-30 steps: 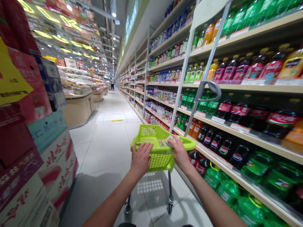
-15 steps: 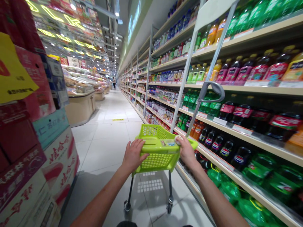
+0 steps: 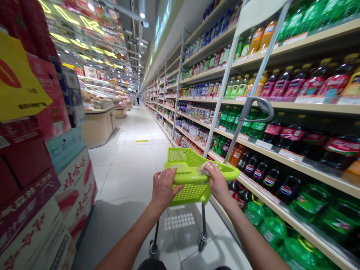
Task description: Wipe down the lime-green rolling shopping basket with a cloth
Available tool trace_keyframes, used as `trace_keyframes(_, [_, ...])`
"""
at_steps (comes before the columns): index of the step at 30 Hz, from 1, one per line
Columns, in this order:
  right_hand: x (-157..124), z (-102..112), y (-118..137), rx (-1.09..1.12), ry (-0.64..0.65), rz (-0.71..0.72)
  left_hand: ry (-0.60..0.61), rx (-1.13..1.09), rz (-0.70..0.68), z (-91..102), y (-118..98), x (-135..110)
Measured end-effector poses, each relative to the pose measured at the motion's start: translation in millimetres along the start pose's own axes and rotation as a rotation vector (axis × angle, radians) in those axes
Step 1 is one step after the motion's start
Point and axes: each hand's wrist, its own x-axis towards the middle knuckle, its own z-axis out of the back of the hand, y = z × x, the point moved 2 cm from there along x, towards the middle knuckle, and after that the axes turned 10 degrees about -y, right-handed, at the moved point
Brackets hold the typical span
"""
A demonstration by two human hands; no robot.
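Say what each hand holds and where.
Left hand: the green cart handle, by its left end. Right hand: a crumpled white cloth or tissue, by its near side, against the handle's right part.

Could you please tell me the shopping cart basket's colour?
The shopping cart basket is lime green, clearest in the head view.

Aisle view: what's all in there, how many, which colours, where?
cart: one, lime green, centre
wad: one, white, on cart
shelves: one run, cream, right
bottles: many, mixed, on shelves
handle: one, grey, before shelves
cartons: several, mixed, left
placard: one, yellow, by cartons
counters: multiple, beige, beyond cartons
floor: one, white tile, centre
sticker: one, yellow, on floor
neon letters: several, yellow, upper left
lights: several, white, ceiling
person: one, dark trousers, far off
forearms: two, bare, lower middle
left hand: one, bare, on cart
right hand: one, bare, holding wad
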Motion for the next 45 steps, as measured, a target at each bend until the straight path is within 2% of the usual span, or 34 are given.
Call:
trace_keyframes(4, [-15.2, -10.0, 38.2, 0.114, 0.084, 0.189, -0.022, -0.021, 0.016, -1.7, -12.7, -4.8])
trace_keyframes(6, [-18.2, -8.6, 44.1, 0.135, 0.115, 0.240, -0.006, -0.051, 0.010, -0.9, -9.8, -5.7])
trace_keyframes(12, [-13.6, 15.2, 5.4, 0.015, -0.018, -0.001, 0.160, -0.166, -0.004, -0.1, 23.0, -5.3])
trace_keyframes(16, [-27.7, 6.2, 24.3, 0.101, -0.014, 0.099, 0.186, -0.164, -0.004, -1.8, 27.3, -4.3])
trace_keyframes(18, [-32.9, 3.7, 32.7, 0.141, -0.041, 0.170, 0.174, -0.151, -0.010, -0.6, 23.0, -4.1])
trace_keyframes(21, [-32.6, 9.0, 26.6, 0.179, -0.032, 0.197, 0.142, -0.136, 0.003, 1.4, 10.1, -5.2])
trace_keyframes(23, [-29.7, 16.6, 14.6, 0.187, -0.019, 0.164, 0.115, -0.138, 0.027, 0.7, -4.0, -7.3])
trace_keyframes(26, [-27.8, 28.5, 1.3, 0.152, -0.065, 0.068, 0.085, -0.147, 0.064, -4.8, -31.3, -11.4])
trace_keyframes(29, [-33.0, 36.1, 7.2, 0.107, -0.092, -0.002, 0.118, -0.168, 0.060, -14.4, -51.9, -14.0])
trace_keyframes(31, [-39.7, 39.8, 19.6, 0.109, -0.068, 0.007, 0.205, -0.228, -0.013, -22.3, -54.2, -14.6])
trace_keyframes(33, [-46.3, 44.4, 31.2, 0.124, -0.028, 0.060, 0.309, -0.266, -0.049, -30.7, -45.4, -14.7])
trace_keyframes(36, [-51.1, 53.1, 34.6, 0.105, -0.010, 0.129, 0.417, -0.204, 0.040, -43.2, -25.4, -14.8])
trace_keyframes(38, [-51.6, 56.8, 29.0, 0.058, -0.081, 0.103, 0.457, -0.144, 0.066, -49.6, -22.1, -15.5])
trace_keyframes(41, [-56.9, 50.3, 24.2, -0.006, -0.169, 0.064, 0.498, -0.090, 0.040, -55.0, -36.4, -17.4])
trace_keyframes(45, [-75.4, 32.0, 29.7, -0.072, -0.111, 0.244, 0.515, -0.103, -0.040, -55.6, -55.4, -17.5])
